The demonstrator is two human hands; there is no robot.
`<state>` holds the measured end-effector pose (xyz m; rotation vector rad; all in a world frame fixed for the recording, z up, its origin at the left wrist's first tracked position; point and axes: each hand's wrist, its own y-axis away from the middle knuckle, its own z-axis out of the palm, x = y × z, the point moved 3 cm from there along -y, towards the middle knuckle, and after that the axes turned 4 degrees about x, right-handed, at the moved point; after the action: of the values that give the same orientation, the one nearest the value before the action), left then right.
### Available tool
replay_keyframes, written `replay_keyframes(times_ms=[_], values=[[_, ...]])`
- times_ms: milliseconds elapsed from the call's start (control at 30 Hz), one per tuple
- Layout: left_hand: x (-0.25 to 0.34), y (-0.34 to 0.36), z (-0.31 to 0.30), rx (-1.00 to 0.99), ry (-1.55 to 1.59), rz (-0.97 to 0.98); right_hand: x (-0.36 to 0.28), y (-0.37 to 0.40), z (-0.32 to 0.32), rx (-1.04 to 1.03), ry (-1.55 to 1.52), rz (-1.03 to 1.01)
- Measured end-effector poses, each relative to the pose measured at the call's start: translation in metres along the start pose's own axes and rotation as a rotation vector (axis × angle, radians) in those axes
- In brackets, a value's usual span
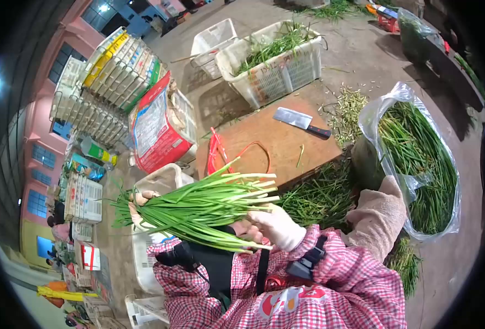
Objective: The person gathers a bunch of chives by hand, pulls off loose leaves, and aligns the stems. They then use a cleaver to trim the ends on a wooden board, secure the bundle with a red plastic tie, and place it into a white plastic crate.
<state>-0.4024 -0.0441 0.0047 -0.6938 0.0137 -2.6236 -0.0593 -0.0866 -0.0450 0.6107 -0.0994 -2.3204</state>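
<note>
A bunch of chives (204, 205), long and green with pale stem ends, lies sideways in front of my body. My left hand (142, 205), in a light glove, is closed around its leafy end at the left. At the pale ends on the right is my right hand (275, 226), in a white glove with bare fingertips, its fingers closed on the lower stalks. Just beyond the bunch stands a wooden board (242, 142). On it lie a cleaver (294, 118) with a dark handle, red plastic ties (216, 151) and one loose stalk.
An open plastic bag (382, 118) full of green chives stands at the right. Cut stem ends (349, 109) litter the floor beside the board. A white crate (278, 71) with greens stands behind it. Stacked crates (111, 82) and a red-and-white sack (157, 129) are at the left.
</note>
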Motion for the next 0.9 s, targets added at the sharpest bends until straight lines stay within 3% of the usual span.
replay_keyframes(times_ms=[67, 133, 200, 300, 367, 433, 467, 533, 667, 700, 767, 833, 867, 900], values=[[-0.007, -0.002, 0.009, -0.122, -0.162, -0.062, 0.016, -0.02, 0.0, 0.037, -0.167, -0.01], [-0.014, -0.005, 0.013, -0.138, -0.061, -0.119, 0.014, -0.013, 0.004, 0.051, -0.181, 0.008], [-0.016, -0.004, 0.022, -0.017, 0.022, 0.089, 0.018, -0.005, -0.004, -0.007, 0.077, -0.046], [-0.026, -0.016, 0.011, -0.065, -0.083, 0.235, 0.021, 0.006, -0.021, -0.188, 0.216, -0.034], [-0.024, -0.017, 0.006, -0.083, -0.139, 0.314, 0.019, 0.011, -0.033, -0.138, 0.363, -0.234], [-0.028, -0.01, 0.015, -0.012, -0.065, 0.135, -0.003, 0.031, -0.023, -0.245, 0.2, -0.064], [-0.03, -0.009, 0.016, 0.002, -0.063, 0.104, -0.001, 0.03, -0.031, -0.217, 0.245, -0.118], [-0.033, -0.01, 0.017, 0.021, -0.071, 0.075, -0.004, 0.042, -0.048, -0.283, 0.428, 0.125], [-0.031, -0.013, 0.011, 0.027, -0.058, 0.066, -0.019, 0.057, -0.07, -0.346, 0.672, 0.248], [-0.029, -0.014, 0.007, 0.027, -0.05, 0.067, -0.023, 0.064, -0.075, -0.273, 0.652, 0.262], [-0.022, -0.015, 0.003, 0.019, -0.031, 0.067, -0.031, 0.069, -0.104, -0.293, 0.965, 0.325], [-0.013, -0.015, 0.003, -0.003, -0.007, 0.069, -0.039, 0.083, -0.125, -0.195, 1.624, 0.104], [-0.009, -0.013, 0.007, -0.022, 0.012, 0.067, -0.044, 0.086, -0.129, -0.143, 2.147, 0.244], [-0.006, -0.012, 0.012, -0.043, 0.039, 0.058, -0.047, 0.087, -0.141, -0.095, 2.353, 0.508]])
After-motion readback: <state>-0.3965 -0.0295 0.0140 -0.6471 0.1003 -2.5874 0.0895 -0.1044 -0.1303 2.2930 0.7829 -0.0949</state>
